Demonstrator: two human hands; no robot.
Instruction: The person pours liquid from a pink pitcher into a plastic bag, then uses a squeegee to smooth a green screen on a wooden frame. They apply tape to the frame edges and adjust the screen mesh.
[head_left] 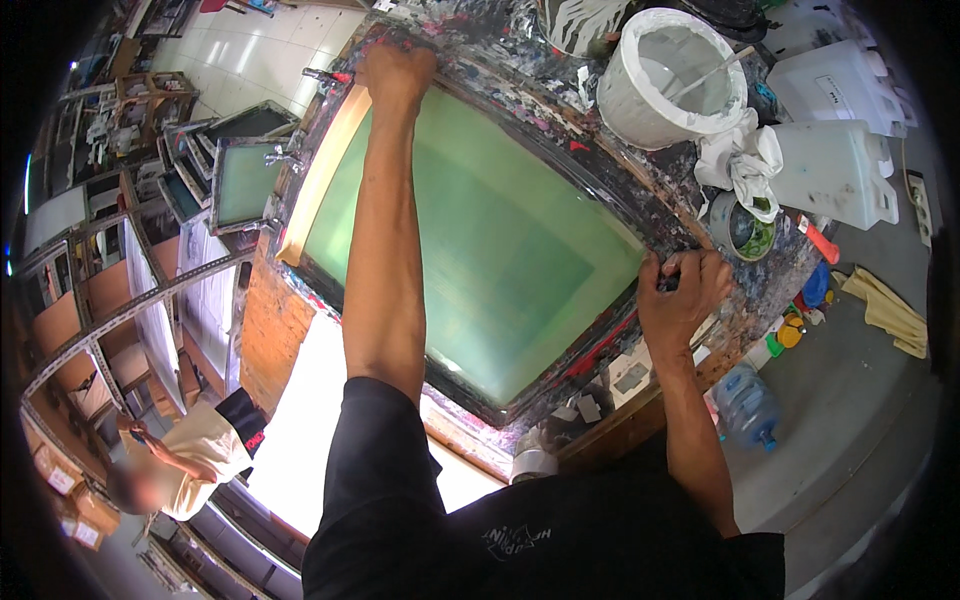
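A screen printing frame with green mesh and a dark, ink-stained rim lies tilted across the worktable in front of me. My left arm reaches over the mesh, and my left hand is closed on the frame's far left corner, its fingertips partly hidden. At the right corner my right hand has its fingers curled around the rim, the thumb against the mesh side. Along the left edge of the frame runs a pale yellow strip. Metal clamps stick out just beyond that edge.
A white bucket with a stick, a crumpled white cloth, an open can and plastic jugs crowd the right. A water bottle is on the floor. Racks and another person are at left.
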